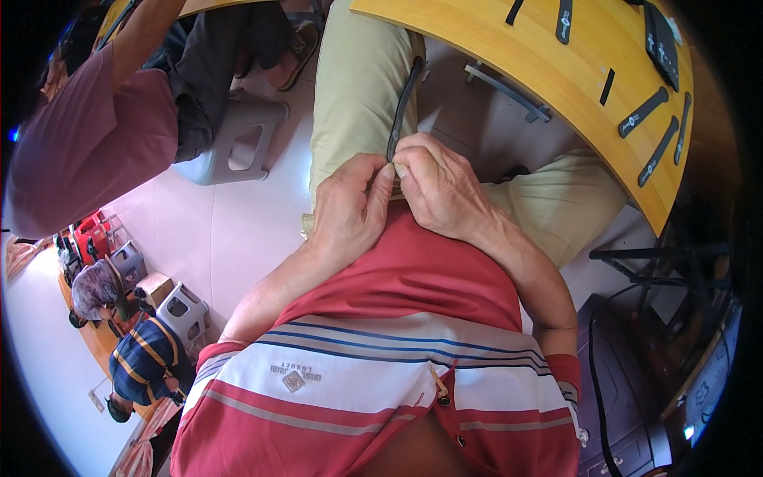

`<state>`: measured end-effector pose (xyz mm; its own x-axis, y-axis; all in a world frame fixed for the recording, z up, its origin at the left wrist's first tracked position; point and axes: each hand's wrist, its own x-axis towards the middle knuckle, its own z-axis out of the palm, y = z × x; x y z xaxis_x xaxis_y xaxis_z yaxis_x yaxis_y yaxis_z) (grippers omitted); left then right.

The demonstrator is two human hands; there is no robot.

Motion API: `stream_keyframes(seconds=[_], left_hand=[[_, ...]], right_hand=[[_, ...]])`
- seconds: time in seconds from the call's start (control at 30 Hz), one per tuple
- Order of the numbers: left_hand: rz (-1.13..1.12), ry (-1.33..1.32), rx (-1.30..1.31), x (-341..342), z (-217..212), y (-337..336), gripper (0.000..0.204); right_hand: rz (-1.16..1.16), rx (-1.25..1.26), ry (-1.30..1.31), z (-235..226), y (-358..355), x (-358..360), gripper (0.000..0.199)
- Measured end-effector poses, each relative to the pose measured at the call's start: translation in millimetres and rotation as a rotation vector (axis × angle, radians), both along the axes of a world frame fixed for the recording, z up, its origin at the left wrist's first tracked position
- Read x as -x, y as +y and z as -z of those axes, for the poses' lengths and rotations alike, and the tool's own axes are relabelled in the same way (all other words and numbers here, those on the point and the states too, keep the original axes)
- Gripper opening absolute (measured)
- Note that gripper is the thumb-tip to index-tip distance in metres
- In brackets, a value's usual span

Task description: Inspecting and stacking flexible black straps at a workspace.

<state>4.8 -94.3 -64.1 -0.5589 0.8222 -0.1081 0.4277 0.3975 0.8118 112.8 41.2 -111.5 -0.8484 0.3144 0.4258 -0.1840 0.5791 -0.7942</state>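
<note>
1. The near end of the dark strap [403, 103] is hidden between the fingertips of the left hand [347, 211] and right hand [442, 191].
2. The black pieces [645, 113] on the wooden table [556, 71], upper right, are cut off by the frame's rim.
3. The person in pink [79, 143], upper left, is cropped.
4. The seated people [127, 334], lower left, are too small to make out.

— What's worn up top?
— Polo shirt [381, 374]: red, short sleeves, broad white chest band edged with thin navy and grey stripes. Small diamond emblem on the white. Button placket open.
— Below?
— Pale khaki trousers [358, 87]. Both forearms bare.
</note>
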Motion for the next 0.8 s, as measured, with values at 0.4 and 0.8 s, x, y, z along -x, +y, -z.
stream_keyframes(seconds=[0.4, 0.8], left_hand=[[0.077, 0.073, -0.043, 3, 4, 0, 0.006], [0.17, -0.055, -0.126, 10, 2, 5, 0.006]], right_hand=[[-0.019, 0.165, -0.015, 4, 0, 0, 0.011], [-0.042, 0.596, -0.06, 5, 5, -4, 0.02]])
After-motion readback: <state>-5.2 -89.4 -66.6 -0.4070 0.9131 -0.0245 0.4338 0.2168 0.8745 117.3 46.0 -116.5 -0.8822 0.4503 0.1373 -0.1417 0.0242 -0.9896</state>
